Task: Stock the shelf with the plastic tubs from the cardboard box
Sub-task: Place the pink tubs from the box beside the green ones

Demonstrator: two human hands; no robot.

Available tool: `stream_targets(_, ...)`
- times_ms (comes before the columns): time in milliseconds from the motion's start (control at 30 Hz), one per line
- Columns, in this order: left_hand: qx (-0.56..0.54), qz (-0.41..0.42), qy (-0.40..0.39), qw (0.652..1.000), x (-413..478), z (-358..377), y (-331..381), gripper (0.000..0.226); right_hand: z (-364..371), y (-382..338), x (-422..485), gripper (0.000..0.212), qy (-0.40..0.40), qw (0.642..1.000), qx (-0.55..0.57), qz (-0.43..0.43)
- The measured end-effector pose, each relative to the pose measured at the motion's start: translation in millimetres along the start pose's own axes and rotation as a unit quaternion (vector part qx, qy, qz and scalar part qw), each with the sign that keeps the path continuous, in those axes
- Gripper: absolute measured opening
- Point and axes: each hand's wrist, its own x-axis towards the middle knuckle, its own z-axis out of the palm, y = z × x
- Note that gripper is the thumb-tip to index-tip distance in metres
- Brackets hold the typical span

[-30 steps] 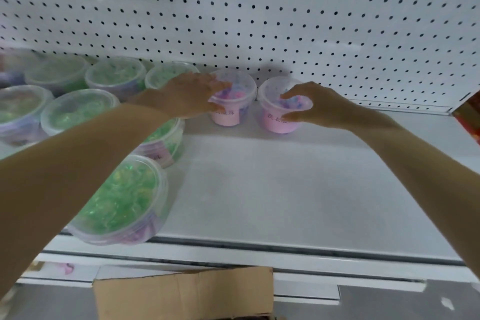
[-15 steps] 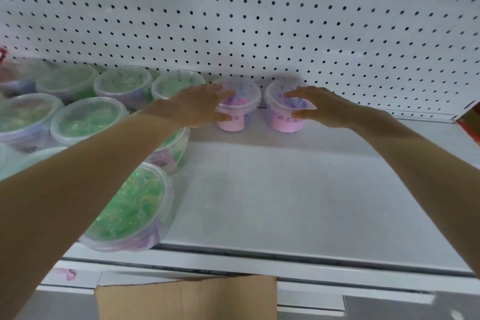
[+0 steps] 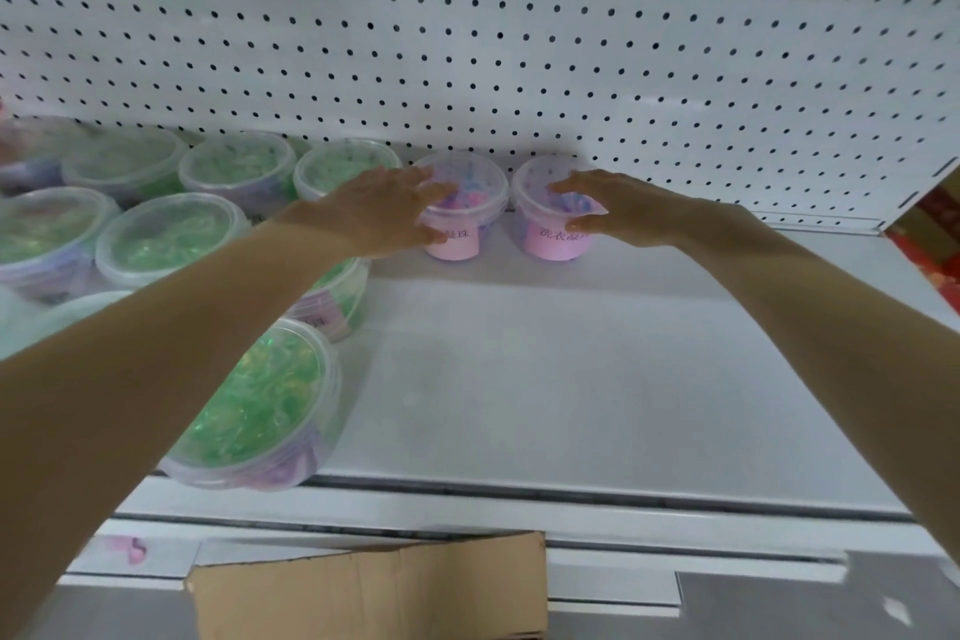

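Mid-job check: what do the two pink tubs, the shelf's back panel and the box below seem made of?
Left pink tub and right pink tub: likely thin plastic, glossy and see-through on top, coloured contents visible. Back panel: probably painted metal, smooth white with regular punched holes. Box: cardboard, matte brown, folded flap.

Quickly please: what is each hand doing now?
Left hand: open, fingers on the left pink tub.
Right hand: open, fingers on the right pink tub.
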Motion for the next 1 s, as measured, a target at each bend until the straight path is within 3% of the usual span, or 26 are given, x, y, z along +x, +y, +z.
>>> stream_targets(167, 0.007, 0.016, -0.014, 1.000, -20, -3, 6, 0.064, 3, -9, -12, 0.058, 0.005, 0.998, -0.054, 0.025)
stream_targets(300, 0.052, 0.038, -0.004, 0.998, -42, -9, 7, 0.062, -8, -34, -32, 0.074, 0.044, 0.999, -0.018, 0.018)
stream_targets(533, 0.042, 0.054, -0.001, 0.998, -95, -23, 11, 0.065, -10, -93, -84, 0.085, -0.032, 0.982, -0.187, 0.020)
stream_targets(733, 0.150, 0.113, 0.031, 0.982, -169, -25, 20, 0.068, 15, -143, -148, 0.094, -0.060, 0.975, -0.213, 0.035)
stream_targets(867, 0.138, 0.079, -0.009, 0.987, -219, -22, 25, 0.071, 32, -178, -186, 0.100, -0.073, 0.969, -0.235, 0.024)
stream_targets(1000, 0.172, 0.069, 0.010, 0.983, -264, -15, 39, 0.071, 57, -208, -225, 0.102, -0.081, 0.941, -0.328, -0.028)
